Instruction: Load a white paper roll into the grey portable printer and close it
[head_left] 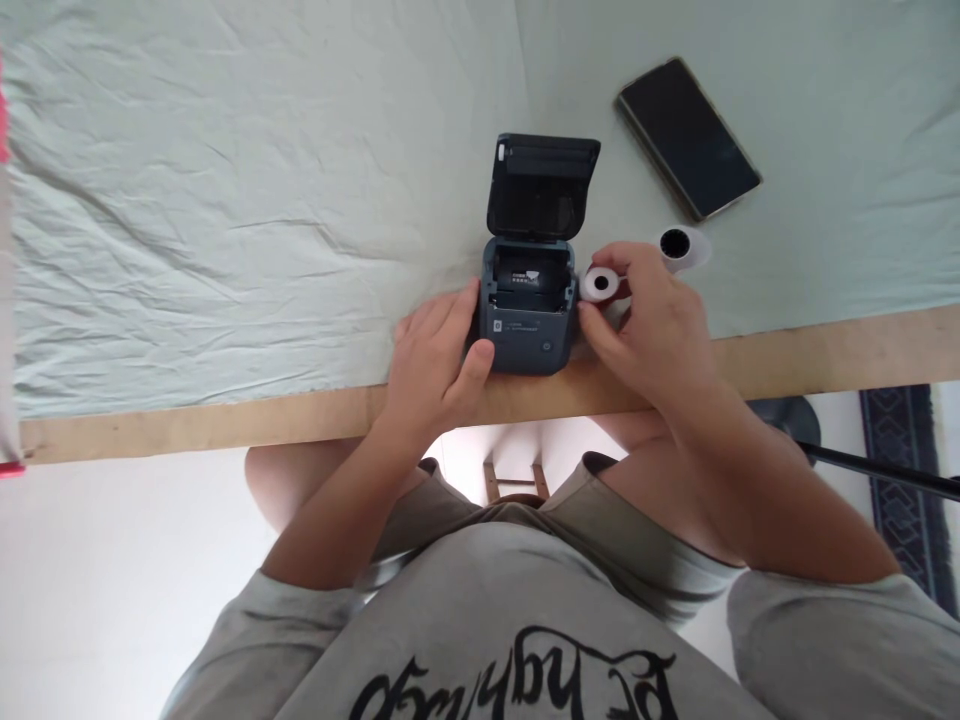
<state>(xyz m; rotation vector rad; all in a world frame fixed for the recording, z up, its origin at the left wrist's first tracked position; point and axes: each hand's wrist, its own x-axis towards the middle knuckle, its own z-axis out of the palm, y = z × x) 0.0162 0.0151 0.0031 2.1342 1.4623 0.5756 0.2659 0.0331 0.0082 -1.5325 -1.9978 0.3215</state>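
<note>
A small dark printer (525, 343) lies near the table's front edge, its black lid (538, 190) swung up and back. Inside its open bay a small white scrap shows. My left hand (435, 360) rests along the printer's left side, thumb at the lower left corner and fingers on the cloth. Just right of the bay, my right hand (652, 320) pinches a small white paper roll (600, 284) between thumb and fingers, its cored end facing up. Behind that hand sits a second white roll (691, 249) with a dark core.
A black phone (690, 140) in a case lies at the back right on the pale green cloth (262, 200). The wooden table edge (202, 424) runs across the front. A dark stand with a rod is below, at the right.
</note>
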